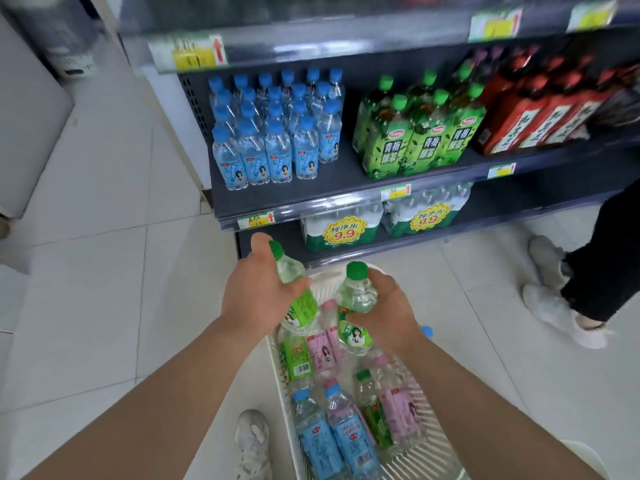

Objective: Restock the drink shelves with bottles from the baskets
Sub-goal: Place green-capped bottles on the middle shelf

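Basket (427,459) at 6 o'clock, blue, pink, green bottles (317,438) lying inside, left hand (256,292) curled round green bottle (290,271) above it, right hand (389,315) curled round second bottle (356,296), seemingly clear, shelf (332,197) at 12 o'clock.

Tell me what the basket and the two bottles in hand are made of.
The white basket looks like moulded matte plastic: slatted walls. The left hand grips a green-capped bottle, the right hand another: probably clear glossy plastic, see-through with highlights.
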The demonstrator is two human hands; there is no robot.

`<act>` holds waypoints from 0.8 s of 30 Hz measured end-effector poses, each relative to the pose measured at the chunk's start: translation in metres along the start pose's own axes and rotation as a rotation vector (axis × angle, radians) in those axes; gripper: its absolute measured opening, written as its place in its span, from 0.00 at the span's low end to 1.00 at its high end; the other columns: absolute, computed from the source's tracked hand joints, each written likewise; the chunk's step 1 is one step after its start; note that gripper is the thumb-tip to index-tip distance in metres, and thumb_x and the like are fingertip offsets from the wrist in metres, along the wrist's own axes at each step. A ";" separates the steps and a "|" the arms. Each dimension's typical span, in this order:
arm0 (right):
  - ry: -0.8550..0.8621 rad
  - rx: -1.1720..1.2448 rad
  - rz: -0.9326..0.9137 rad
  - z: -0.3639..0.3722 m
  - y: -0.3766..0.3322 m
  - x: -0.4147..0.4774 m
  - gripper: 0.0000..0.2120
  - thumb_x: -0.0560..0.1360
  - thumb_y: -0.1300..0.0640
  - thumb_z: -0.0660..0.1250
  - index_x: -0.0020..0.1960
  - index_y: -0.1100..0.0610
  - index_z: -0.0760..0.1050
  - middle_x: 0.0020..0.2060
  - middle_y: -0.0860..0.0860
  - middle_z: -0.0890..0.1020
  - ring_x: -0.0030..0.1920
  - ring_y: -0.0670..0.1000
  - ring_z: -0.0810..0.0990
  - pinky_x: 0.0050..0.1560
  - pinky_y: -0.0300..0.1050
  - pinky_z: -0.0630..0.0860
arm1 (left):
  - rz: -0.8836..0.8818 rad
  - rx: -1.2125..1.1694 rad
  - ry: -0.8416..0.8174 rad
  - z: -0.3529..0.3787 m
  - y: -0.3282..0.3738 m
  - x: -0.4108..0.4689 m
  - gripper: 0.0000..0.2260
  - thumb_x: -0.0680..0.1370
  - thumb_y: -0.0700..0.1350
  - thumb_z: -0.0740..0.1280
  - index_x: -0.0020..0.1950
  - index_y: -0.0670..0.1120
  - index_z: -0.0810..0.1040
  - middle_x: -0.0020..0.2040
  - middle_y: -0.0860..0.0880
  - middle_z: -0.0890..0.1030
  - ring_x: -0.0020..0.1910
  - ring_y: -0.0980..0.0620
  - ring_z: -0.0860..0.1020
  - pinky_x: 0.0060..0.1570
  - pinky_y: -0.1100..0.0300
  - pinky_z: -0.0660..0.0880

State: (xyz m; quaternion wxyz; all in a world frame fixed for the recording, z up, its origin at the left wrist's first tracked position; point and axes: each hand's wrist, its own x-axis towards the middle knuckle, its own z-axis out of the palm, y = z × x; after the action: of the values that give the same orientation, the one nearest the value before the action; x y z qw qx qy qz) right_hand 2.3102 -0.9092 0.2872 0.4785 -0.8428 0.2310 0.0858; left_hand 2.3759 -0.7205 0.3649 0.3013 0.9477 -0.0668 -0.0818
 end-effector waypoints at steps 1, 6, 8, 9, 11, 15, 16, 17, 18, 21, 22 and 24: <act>-0.012 0.016 -0.021 -0.011 -0.014 -0.003 0.38 0.61 0.61 0.78 0.68 0.50 0.69 0.60 0.49 0.74 0.55 0.50 0.77 0.45 0.29 0.74 | 0.000 -0.013 0.011 -0.011 0.010 0.000 0.29 0.70 0.54 0.75 0.59 0.45 0.62 0.40 0.49 0.76 0.37 0.48 0.76 0.35 0.55 0.70; -0.068 0.070 -0.124 -0.078 -0.100 -0.029 0.38 0.60 0.59 0.79 0.66 0.49 0.69 0.60 0.49 0.78 0.59 0.53 0.78 0.56 0.46 0.77 | 0.005 -0.086 0.035 -0.080 0.065 -0.003 0.27 0.71 0.53 0.74 0.58 0.47 0.59 0.42 0.47 0.78 0.40 0.46 0.78 0.41 0.49 0.77; -0.051 0.065 -0.191 -0.110 -0.140 -0.049 0.36 0.63 0.64 0.78 0.66 0.48 0.68 0.59 0.47 0.78 0.57 0.51 0.78 0.51 0.41 0.77 | 0.007 -0.113 0.049 -0.115 0.087 -0.004 0.26 0.72 0.53 0.73 0.57 0.48 0.57 0.43 0.49 0.77 0.42 0.46 0.78 0.42 0.50 0.76; -0.041 0.063 -0.222 -0.126 -0.161 -0.060 0.36 0.65 0.65 0.77 0.67 0.48 0.67 0.57 0.46 0.78 0.56 0.50 0.78 0.47 0.37 0.76 | 0.009 -0.119 0.050 -0.134 0.099 -0.005 0.26 0.73 0.53 0.72 0.56 0.49 0.56 0.44 0.49 0.77 0.43 0.46 0.78 0.44 0.50 0.76; -0.035 0.071 -0.286 -0.155 -0.200 -0.080 0.33 0.66 0.67 0.75 0.65 0.48 0.67 0.49 0.40 0.76 0.49 0.44 0.78 0.43 0.31 0.72 | 0.002 -0.136 0.049 -0.170 0.118 -0.005 0.26 0.73 0.53 0.71 0.57 0.49 0.55 0.46 0.47 0.77 0.44 0.45 0.78 0.46 0.48 0.77; 0.005 0.079 -0.362 -0.194 -0.258 -0.102 0.30 0.65 0.69 0.76 0.53 0.41 0.70 0.51 0.42 0.78 0.45 0.37 0.79 0.42 0.29 0.75 | -0.040 -0.163 0.033 -0.237 0.151 -0.002 0.26 0.74 0.54 0.69 0.60 0.47 0.55 0.47 0.44 0.76 0.44 0.43 0.79 0.46 0.47 0.78; 0.024 0.081 -0.373 -0.200 -0.270 -0.103 0.31 0.64 0.67 0.77 0.56 0.40 0.71 0.55 0.45 0.78 0.50 0.41 0.79 0.47 0.35 0.77 | -0.044 -0.170 0.019 -0.251 0.157 0.000 0.26 0.75 0.53 0.69 0.60 0.47 0.55 0.46 0.44 0.76 0.43 0.43 0.79 0.45 0.47 0.78; 0.043 0.089 -0.386 -0.207 -0.282 -0.104 0.32 0.63 0.66 0.78 0.58 0.40 0.72 0.56 0.47 0.78 0.52 0.44 0.80 0.50 0.40 0.78 | -0.043 -0.178 0.014 -0.265 0.163 0.002 0.25 0.75 0.54 0.69 0.60 0.47 0.56 0.45 0.45 0.76 0.42 0.44 0.79 0.44 0.48 0.78; 0.058 0.105 -0.400 -0.213 -0.293 -0.102 0.32 0.63 0.66 0.77 0.58 0.40 0.72 0.55 0.47 0.78 0.52 0.46 0.80 0.50 0.42 0.78 | -0.043 -0.171 0.016 -0.277 0.169 0.005 0.26 0.75 0.54 0.69 0.61 0.47 0.56 0.45 0.47 0.76 0.42 0.45 0.79 0.44 0.49 0.78; 0.078 0.131 -0.420 -0.233 -0.327 -0.095 0.30 0.65 0.69 0.75 0.55 0.40 0.72 0.50 0.45 0.81 0.47 0.44 0.81 0.42 0.34 0.77 | 0.004 -0.067 0.098 -0.306 0.185 0.019 0.29 0.70 0.60 0.72 0.61 0.52 0.60 0.45 0.52 0.76 0.41 0.50 0.78 0.40 0.55 0.75; 0.078 0.138 -0.419 -0.239 -0.336 -0.089 0.30 0.66 0.69 0.75 0.56 0.41 0.72 0.49 0.44 0.82 0.47 0.43 0.81 0.41 0.33 0.76 | 0.036 -0.041 0.129 -0.313 0.191 0.025 0.29 0.68 0.61 0.72 0.60 0.54 0.61 0.44 0.53 0.77 0.39 0.51 0.78 0.37 0.56 0.73; 0.074 0.155 -0.423 -0.249 -0.353 -0.074 0.31 0.67 0.68 0.74 0.61 0.42 0.70 0.52 0.43 0.80 0.50 0.44 0.80 0.40 0.32 0.75 | 0.107 0.008 0.155 -0.323 0.202 0.045 0.28 0.68 0.62 0.72 0.60 0.57 0.62 0.42 0.54 0.78 0.35 0.53 0.77 0.33 0.58 0.72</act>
State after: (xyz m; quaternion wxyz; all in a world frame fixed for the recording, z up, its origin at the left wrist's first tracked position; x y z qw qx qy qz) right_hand 2.3925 -0.9433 0.7161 0.5404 -0.8357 0.0724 -0.0656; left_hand 2.4674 -0.7115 0.7374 0.3057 0.9474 -0.0940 0.0085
